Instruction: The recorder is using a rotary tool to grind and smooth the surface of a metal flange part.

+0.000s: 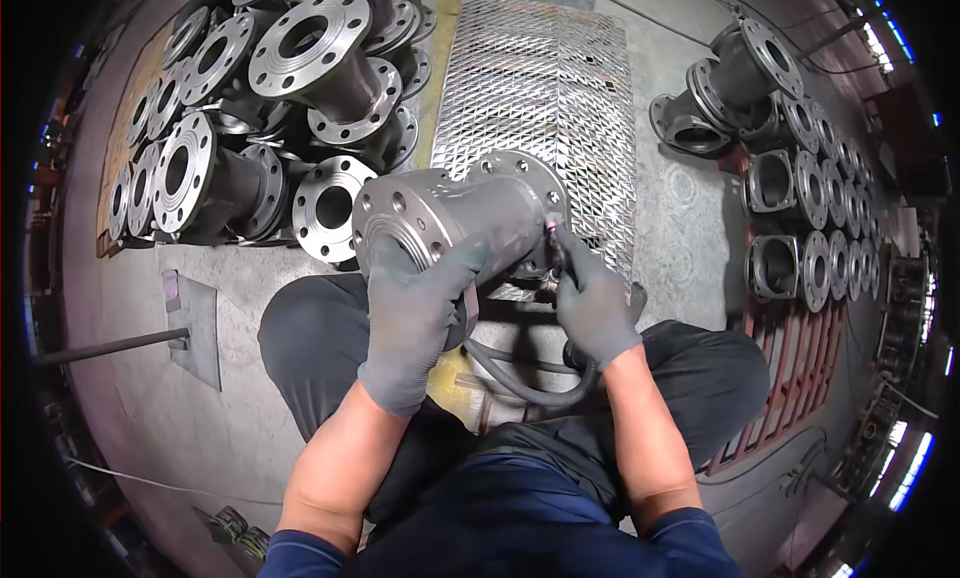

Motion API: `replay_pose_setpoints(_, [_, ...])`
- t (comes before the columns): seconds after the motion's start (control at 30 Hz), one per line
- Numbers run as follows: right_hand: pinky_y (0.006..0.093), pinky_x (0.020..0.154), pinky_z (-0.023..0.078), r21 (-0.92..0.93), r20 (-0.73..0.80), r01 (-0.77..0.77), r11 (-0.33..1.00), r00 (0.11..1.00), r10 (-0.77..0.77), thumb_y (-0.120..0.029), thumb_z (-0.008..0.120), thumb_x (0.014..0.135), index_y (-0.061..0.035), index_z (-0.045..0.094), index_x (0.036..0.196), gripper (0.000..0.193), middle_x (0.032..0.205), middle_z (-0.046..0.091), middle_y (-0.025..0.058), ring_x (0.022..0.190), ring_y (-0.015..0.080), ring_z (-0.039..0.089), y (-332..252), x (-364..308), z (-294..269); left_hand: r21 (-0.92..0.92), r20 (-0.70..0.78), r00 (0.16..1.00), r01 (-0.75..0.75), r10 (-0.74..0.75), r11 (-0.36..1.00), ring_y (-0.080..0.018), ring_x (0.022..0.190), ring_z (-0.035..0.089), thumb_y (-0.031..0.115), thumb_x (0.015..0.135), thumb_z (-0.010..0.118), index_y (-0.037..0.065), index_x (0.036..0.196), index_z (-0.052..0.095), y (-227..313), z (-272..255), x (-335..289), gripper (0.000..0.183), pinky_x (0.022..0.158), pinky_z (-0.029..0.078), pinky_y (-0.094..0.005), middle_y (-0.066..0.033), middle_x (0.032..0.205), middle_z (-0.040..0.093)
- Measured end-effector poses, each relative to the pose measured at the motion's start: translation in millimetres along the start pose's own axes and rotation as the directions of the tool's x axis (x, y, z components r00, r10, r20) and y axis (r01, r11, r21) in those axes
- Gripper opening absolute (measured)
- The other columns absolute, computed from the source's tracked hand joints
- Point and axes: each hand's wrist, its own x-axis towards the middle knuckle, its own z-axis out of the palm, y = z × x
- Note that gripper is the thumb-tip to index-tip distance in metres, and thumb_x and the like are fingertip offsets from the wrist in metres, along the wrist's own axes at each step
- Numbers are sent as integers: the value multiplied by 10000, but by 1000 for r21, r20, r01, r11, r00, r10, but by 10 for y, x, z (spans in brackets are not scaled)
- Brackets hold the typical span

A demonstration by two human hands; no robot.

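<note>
A grey cast-metal flanged pipe fitting (495,218) lies tilted in front of me, one bolt-holed flange toward my lower left and another at its far right end. My left hand (415,303), in a grey glove, is closed on the rim of the nearer flange, its thumb across the body. In my gloved right hand (597,303) is a slim dark die grinder (556,246) with a small pinkish tip. That tip sits at the far flange; whether it touches the metal cannot be made out. Most of the tool's body is hidden by my fingers.
A ribbed metal plate (535,68) lies beyond the fitting. Flanged fittings (215,173) are piled at the left; more (815,183) stand at the right by a red slatted rack (785,368). A dark hose (525,388) curves between my knees. A rod (110,348) reaches in from the left.
</note>
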Motion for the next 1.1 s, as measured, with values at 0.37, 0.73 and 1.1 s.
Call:
replay_pose_setpoints(0.37, [577,1026,549,-18,-44,75,997,996,-76,2,562,969,-58,554,1594,628,1273,716,323,1162,513,690,-22,41,95,-30,23,997,-79,80,996,-185,1204,680,122,1040,767,-61,1513,510,11,-57,98,569,1075,529,-344,-140,1359,705])
replay_pose_setpoints(0.73, [562,1002,557,-11,-83,108,994,991,-109,8,573,957,-67,576,1587,634,1215,719,331,1111,504,698,34,17,22,5,-11,1000,-13,13,1000,-172,1188,681,120,1045,762,-53,1504,519,33,8,32,547,1064,531,-335,-126,1341,711])
replay_pose_setpoints(1.1, [444,1050,583,-28,-9,17,999,1000,-17,23,575,975,-80,621,1558,594,1316,756,261,1216,405,749,-100,22,-73,9,-5,1000,-18,18,1000,-182,1188,684,113,1057,750,-57,1498,532,-92,-11,39,520,1066,536,-352,-129,1353,710])
